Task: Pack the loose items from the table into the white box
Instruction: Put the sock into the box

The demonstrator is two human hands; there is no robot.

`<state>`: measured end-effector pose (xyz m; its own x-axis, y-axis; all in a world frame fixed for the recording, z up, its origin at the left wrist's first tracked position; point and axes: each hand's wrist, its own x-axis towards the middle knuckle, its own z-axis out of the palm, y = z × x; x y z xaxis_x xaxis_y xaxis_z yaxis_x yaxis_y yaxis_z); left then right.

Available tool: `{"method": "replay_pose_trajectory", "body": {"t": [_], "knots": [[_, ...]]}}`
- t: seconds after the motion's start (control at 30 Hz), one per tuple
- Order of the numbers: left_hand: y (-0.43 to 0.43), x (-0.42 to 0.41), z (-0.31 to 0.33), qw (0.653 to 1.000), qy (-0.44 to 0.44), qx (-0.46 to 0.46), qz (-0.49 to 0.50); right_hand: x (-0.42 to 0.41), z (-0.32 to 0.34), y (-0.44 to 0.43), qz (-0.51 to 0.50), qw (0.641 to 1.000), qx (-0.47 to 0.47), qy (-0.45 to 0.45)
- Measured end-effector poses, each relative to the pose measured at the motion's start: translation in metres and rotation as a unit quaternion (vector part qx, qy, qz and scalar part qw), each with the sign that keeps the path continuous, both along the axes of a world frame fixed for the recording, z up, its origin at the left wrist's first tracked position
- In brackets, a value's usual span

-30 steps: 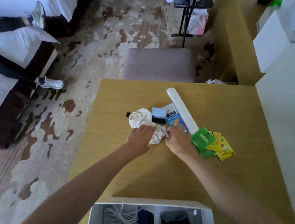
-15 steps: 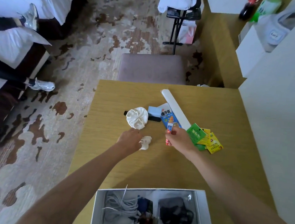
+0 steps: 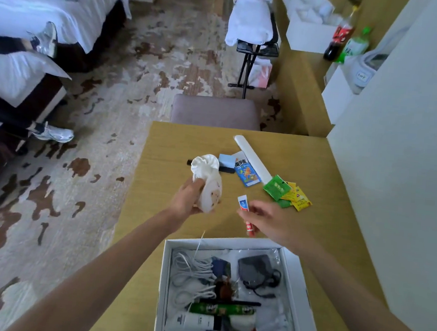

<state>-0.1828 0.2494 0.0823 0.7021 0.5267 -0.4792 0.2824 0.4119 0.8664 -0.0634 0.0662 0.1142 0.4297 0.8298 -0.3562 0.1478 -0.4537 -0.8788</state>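
My left hand (image 3: 189, 201) is raised above the wooden table (image 3: 166, 145), shut on a small white pouch with a brown print (image 3: 212, 192). Just behind it lies a ruffled white cloth piece (image 3: 203, 164). My right hand (image 3: 269, 221) pinches a small white toothpaste tube with a red cap (image 3: 245, 212), just beyond the far rim of the open white box (image 3: 166, 266). Inside the box are white cables, a black charger and tubes. On the table lie a blue sachet (image 3: 247, 171), a long white stick (image 3: 252, 156), a green sachet (image 3: 276, 187) and yellow sachets (image 3: 299, 200).
A light blue pad (image 3: 225, 160) and a black item (image 3: 227, 169) sit beside the cloth piece. A padded stool (image 3: 216, 112) stands at the table's far edge. A white wall (image 3: 398, 154) borders the right. Beds and a person's legs are at left.
Both hands have lifted off the table and come back toward the box, the left with the white pouch, the right with the toothpaste tube. More of the box shows.
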Motion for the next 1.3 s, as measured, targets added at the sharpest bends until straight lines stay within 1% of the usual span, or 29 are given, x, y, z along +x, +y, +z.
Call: {"method": "replay_pose_trajectory", "body": {"t": [0.1,0.2,0.27,0.33,0.4,0.53,0.7,0.77,0.9,1.0,1.07,1.1,1.17,1.2,1.27,1.3], "knots": [[-0.021,-0.025,0.013,0.998,-0.033,-0.015,-0.056,-0.031,-0.001,-0.022,0.076,0.995,-0.016,-0.056],[-0.038,-0.043,0.017,0.995,-0.025,-0.004,-0.093,-0.053,-0.021,-0.04,0.142,0.977,-0.037,-0.152],[-0.047,-0.054,0.019,0.994,-0.015,0.011,-0.107,-0.064,-0.035,-0.052,0.17,0.966,-0.055,-0.188],[-0.057,-0.064,0.023,0.99,0.009,0.06,-0.129,-0.072,-0.047,-0.061,0.19,0.953,-0.081,-0.22],[-0.064,-0.074,0.026,0.975,0.037,0.14,-0.171,-0.079,-0.056,-0.067,0.207,0.94,-0.106,-0.25],[-0.072,-0.088,0.026,0.928,0.071,0.27,-0.249,-0.091,-0.065,-0.071,0.225,0.918,-0.125,-0.303],[-0.082,-0.097,0.021,0.872,0.097,0.408,-0.254,-0.095,-0.071,-0.069,0.244,0.901,-0.112,-0.342],[-0.089,-0.101,0.026,0.859,0.098,0.439,-0.246,-0.093,-0.074,-0.07,0.259,0.896,-0.102,-0.347],[-0.104,-0.106,0.028,0.854,0.108,0.456,-0.228,-0.087,-0.077,-0.073,0.281,0.89,-0.096,-0.346],[-0.115,-0.103,0.027,0.846,0.124,0.462,-0.237,-0.077,-0.076,-0.079,0.25,0.91,-0.071,-0.324],[-0.122,-0.099,0.025,0.837,0.133,0.473,-0.24,-0.07,-0.071,-0.085,0.194,0.94,-0.037,-0.279],[-0.125,-0.096,0.024,0.825,0.136,0.491,-0.244,-0.067,-0.066,-0.088,0.158,0.955,-0.021,-0.248],[-0.132,-0.088,0.021,0.794,0.131,0.538,-0.25,-0.061,-0.051,-0.094,0.095,0.983,0.017,-0.156],[-0.137,-0.084,0.02,0.783,0.12,0.557,-0.248,-0.059,-0.042,-0.098,0.075,0.993,0.042,-0.085],[-0.145,-0.074,0.018,0.773,0.1,0.576,-0.246,-0.052,-0.026,-0.105,0.051,0.994,0.076,0.053],[-0.149,-0.07,0.018,0.773,0.096,0.575,-0.249,-0.049,-0.019,-0.109,0.043,0.992,0.074,0.092]]}}
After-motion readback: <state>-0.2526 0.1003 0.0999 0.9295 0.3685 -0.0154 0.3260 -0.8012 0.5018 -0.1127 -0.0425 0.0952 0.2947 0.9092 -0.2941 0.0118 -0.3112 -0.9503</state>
